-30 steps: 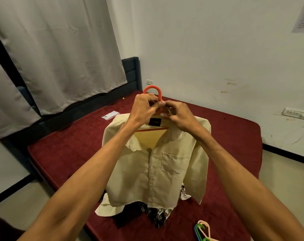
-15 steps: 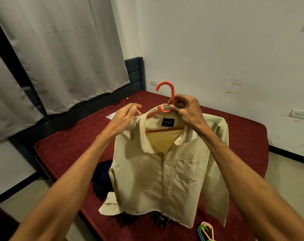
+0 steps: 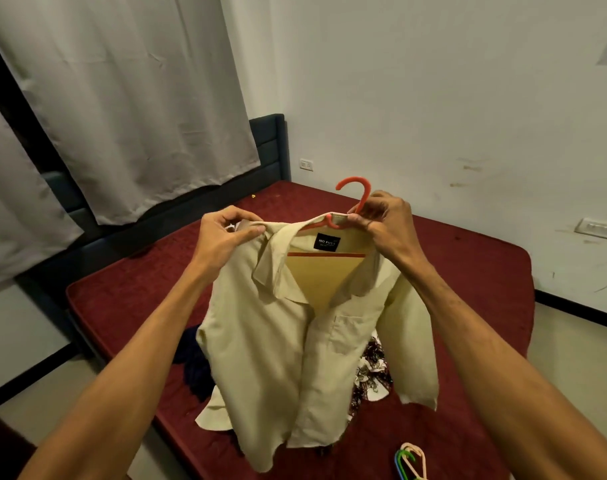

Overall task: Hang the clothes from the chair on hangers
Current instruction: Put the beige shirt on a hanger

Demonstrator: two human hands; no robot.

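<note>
A cream button-up shirt (image 3: 295, 348) hangs in the air over the bed on an orange hanger (image 3: 359, 192), whose hook sticks up above the collar. My right hand (image 3: 381, 220) grips the hanger's neck together with the collar. My left hand (image 3: 226, 233) pinches the shirt's left shoulder seam, out to the left of the collar. The hanger's bar shows as an orange line inside the neck opening. No chair is in view.
A maroon bed (image 3: 468, 289) fills the middle, with dark blue clothing (image 3: 194, 365) and a floral garment (image 3: 373, 372) lying under the shirt. Spare pink, green and blue hangers (image 3: 411, 462) lie at the bed's near edge. Grey curtains (image 3: 122, 98) hang left, a white wall right.
My left hand left the hanger's neck and moved out left to the shirt's shoulder. The shirt and hanger shifted right and spread wider; my right hand kept its grip.
</note>
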